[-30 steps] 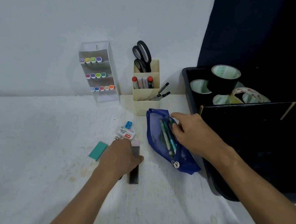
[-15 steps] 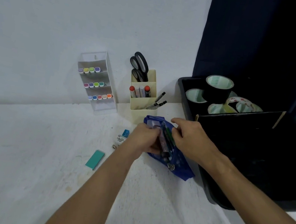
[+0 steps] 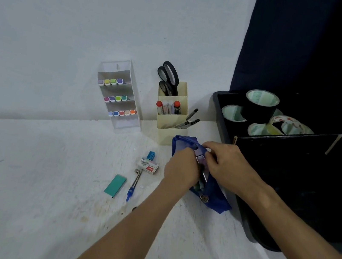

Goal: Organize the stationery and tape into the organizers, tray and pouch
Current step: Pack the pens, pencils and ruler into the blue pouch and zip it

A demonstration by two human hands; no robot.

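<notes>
Hands are meeting over the blue pouch, which is lying on the white counter against the black tray. The left hand has travelled from the counter, where it was gripping a dark stapler a second ago, to the pouch mouth — its fingers are curling round that stapler and pushing it in among the pens. The right hand is staying at the pouch's far edge, fingers bent and pinching the fabric open.

Just left of the left hand, a staple box, a small blue sharpener, a compass and a teal eraser are lying loose — the compass is now showing where the hand had covered it. Beyond the hands, the cream organizer is holding scissors, and the clear rack is holding markers. Tape rolls are sitting in the tray, beyond the right hand.
</notes>
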